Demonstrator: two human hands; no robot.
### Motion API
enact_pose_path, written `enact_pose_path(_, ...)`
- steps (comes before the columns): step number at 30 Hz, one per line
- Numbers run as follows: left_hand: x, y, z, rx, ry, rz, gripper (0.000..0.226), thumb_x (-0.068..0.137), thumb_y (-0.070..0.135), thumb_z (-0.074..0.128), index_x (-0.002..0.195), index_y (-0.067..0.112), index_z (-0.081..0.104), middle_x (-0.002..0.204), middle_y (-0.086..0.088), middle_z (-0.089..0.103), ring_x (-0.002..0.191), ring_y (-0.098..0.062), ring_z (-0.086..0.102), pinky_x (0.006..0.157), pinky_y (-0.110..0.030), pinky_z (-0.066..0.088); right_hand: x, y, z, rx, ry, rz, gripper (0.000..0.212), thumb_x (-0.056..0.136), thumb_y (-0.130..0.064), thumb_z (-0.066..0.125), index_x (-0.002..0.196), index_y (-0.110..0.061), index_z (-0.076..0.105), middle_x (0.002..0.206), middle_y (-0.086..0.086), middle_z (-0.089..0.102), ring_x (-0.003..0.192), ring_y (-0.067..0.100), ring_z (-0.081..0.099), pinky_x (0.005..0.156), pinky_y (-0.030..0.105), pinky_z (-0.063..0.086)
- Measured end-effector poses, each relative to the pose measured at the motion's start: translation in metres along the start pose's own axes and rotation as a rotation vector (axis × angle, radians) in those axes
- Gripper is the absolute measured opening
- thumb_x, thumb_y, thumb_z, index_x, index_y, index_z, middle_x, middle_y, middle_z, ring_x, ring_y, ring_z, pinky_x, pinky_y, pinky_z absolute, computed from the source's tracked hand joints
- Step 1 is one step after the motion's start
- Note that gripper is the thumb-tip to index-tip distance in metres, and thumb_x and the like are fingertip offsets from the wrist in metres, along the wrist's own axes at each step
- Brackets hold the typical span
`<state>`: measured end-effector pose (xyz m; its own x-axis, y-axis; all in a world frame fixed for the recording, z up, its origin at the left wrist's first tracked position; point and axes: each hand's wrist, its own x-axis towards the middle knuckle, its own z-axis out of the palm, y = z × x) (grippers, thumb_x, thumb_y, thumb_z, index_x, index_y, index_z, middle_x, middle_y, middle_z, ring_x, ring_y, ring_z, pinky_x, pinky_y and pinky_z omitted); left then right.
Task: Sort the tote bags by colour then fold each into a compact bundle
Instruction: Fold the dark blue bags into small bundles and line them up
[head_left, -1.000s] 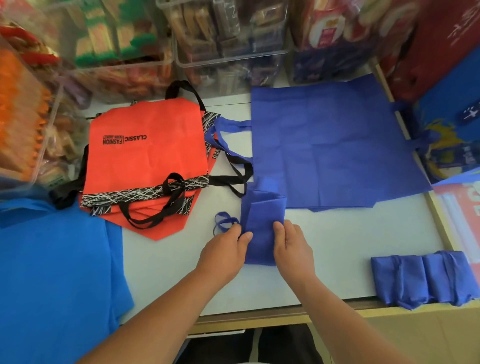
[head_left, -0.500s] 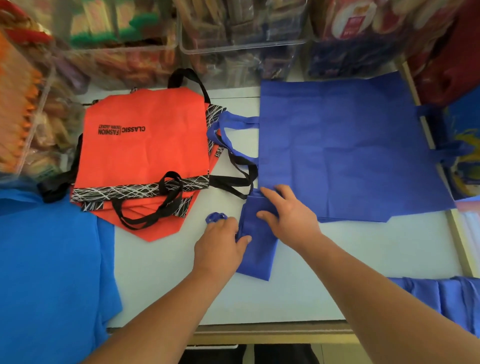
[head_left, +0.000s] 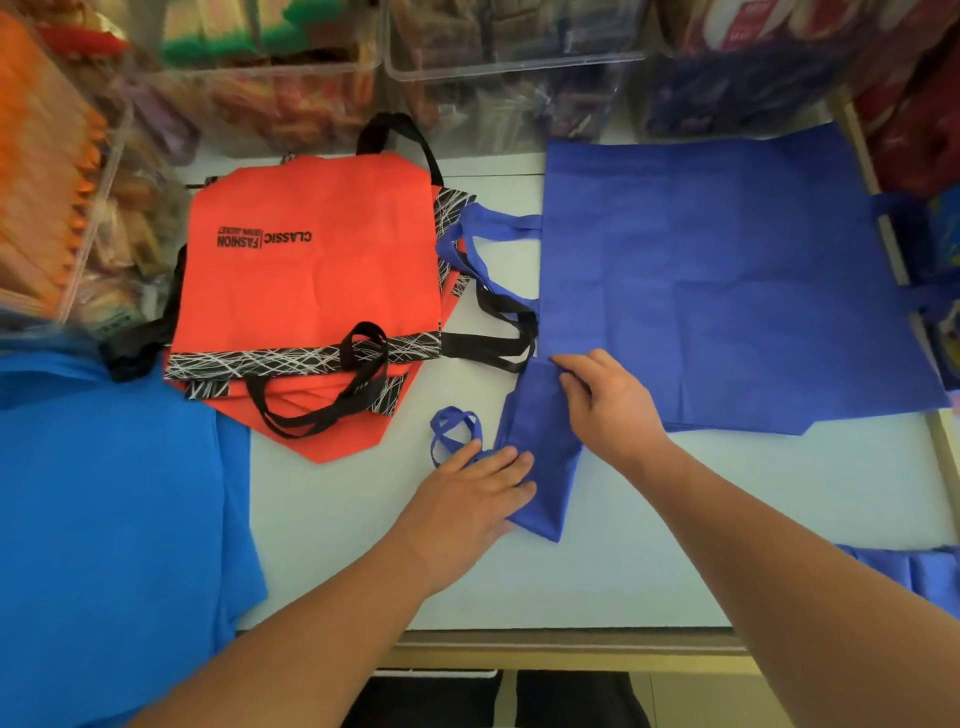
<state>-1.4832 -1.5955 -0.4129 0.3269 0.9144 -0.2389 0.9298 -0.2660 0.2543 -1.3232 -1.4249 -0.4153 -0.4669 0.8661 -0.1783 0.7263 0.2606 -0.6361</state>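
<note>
In the head view, a narrow folded strip of royal-blue non-woven fabric is laid lengthwise on the pale, smooth surface, close to the near edge and between the two hands. The left hand is laid flat on the strip's lower left edge, its grip apart, with straight fingers pressed onto the cloth. Just beyond those fingers a thin blue handle loop is curled on the surface. The right hand is set on the strip's upper end, its grip closed, with bent fingers that seem to pinch the folded fabric there. Behind it, a stack of flat royal-blue bags is spread out, square, matte and lightly creased, its handles trailing left. To the left, a pile of orange bags is seen, each trimmed with a black band crossed by white lines and fitted with black strap handles; "CLASSIC FASHION" is printed on the top one. A lighter blue sheet of bags is draped over the near left corner. A finished blue bundle is partly cut off at the right edge. Clear plastic bins of blurred packets are lined along the back.
</note>
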Motion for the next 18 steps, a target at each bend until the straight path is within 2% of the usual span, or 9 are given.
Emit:
enact_pose_path(2,0.0,0.003,-0.005,-0.028,0.063,-0.004,0.03,0.088,0.037,0.077,0.117,0.03,0.069,0.142,0.004,0.062,0.133,-0.016,0.058,0.113,-0.051,0.043,0.004,0.001,-0.006,0.03,-0.024,0.026,0.028,0.102,-0.027,0.059,0.128,-0.024,0.067,0.109,-0.006,0.06,0.099,0.018,0.061,0.082,0.03,0.048)
enact_pose_path(4,0.005,0.007,-0.017,-0.082,0.148,0.011,0.017,0.092,0.031,0.074,0.108,0.028,0.07,0.128,0.004,0.069,0.122,-0.016,0.065,0.115,-0.05,0.041,0.01,-0.002,-0.015,0.091,-0.029,0.098,0.028,0.099,-0.029,0.064,0.126,-0.025,0.067,0.114,-0.006,0.061,0.101,0.016,0.059,0.085,0.027,0.045)
enact_pose_path(6,0.009,0.014,-0.039,-0.152,0.204,0.042,0.009,0.096,0.028,0.064,0.104,0.025,0.069,0.108,0.005,0.07,0.104,-0.018,0.067,0.117,-0.042,0.031,0.012,-0.009,-0.023,0.152,-0.041,0.146,0.022,0.098,-0.027,0.066,0.119,-0.023,0.07,0.114,-0.006,0.066,0.097,0.012,0.057,0.084,0.023,0.043)
enact_pose_path(8,0.006,0.025,-0.061,-0.248,0.181,0.016,0.014,0.102,0.027,0.053,0.108,0.023,0.066,0.098,0.005,0.067,0.094,-0.018,0.062,0.117,-0.034,0.022,0.004,-0.018,-0.027,0.168,-0.074,0.137,0.015,0.097,-0.026,0.068,0.111,-0.025,0.073,0.105,-0.01,0.07,0.086,0.005,0.056,0.076,0.017,0.043)
enact_pose_path(10,-0.007,0.032,-0.074,-0.379,0.091,-0.065,0.02,0.106,0.032,0.047,0.114,0.023,0.063,0.103,0.004,0.067,0.096,-0.018,0.057,0.11,-0.031,0.033,-0.015,-0.024,-0.022,0.157,-0.12,0.12,0.011,0.095,-0.028,0.07,0.106,-0.029,0.073,0.096,-0.017,0.068,0.079,0.001,0.056,0.072,0.013,0.043)
enact_pose_path(11,-0.015,0.034,-0.075,-0.433,0.025,-0.115,0.022,0.107,0.034,0.045,0.116,0.023,0.062,0.106,0.003,0.066,0.097,-0.018,0.055,0.101,-0.034,0.041,-0.029,-0.023,-0.015,0.159,-0.14,0.122,0.012,0.094,-0.028,0.071,0.106,-0.03,0.074,0.097,-0.018,0.068,0.079,0.001,0.057,0.075,0.014,0.045)
enact_pose_path(13,-0.029,0.035,-0.069,-0.48,-0.116,-0.174,0.023,0.107,0.038,0.044,0.116,0.024,0.059,0.109,0.002,0.064,0.097,-0.018,0.055,0.088,-0.038,0.047,-0.056,-0.016,0.005,0.164,-0.179,0.153,0.017,0.095,-0.03,0.07,0.112,-0.029,0.074,0.107,-0.012,0.069,0.089,0.008,0.06,0.086,0.023,0.049)
enact_pose_path(16,-0.044,0.036,-0.045,-0.462,-0.219,-0.111,0.025,0.105,0.044,0.046,0.118,0.027,0.059,0.12,0.003,0.064,0.106,-0.017,0.058,0.092,-0.035,0.049,-0.083,-0.008,0.028,0.131,-0.146,0.135,0.021,0.098,-0.034,0.065,0.119,-0.03,0.071,0.107,-0.012,0.056,0.093,0.013,0.06,0.082,0.025,0.048)
enact_pose_path(18,-0.052,0.037,-0.024,-0.249,-0.2,0.029,0.032,0.097,0.048,0.057,0.12,0.027,0.063,0.13,0.002,0.065,0.12,-0.018,0.059,0.101,-0.037,0.051,-0.092,-0.008,0.034,0.14,-0.094,0.09,0.022,0.098,-0.034,0.065,0.119,-0.029,0.07,0.105,-0.013,0.05,0.088,0.011,0.059,0.079,0.023,0.047)
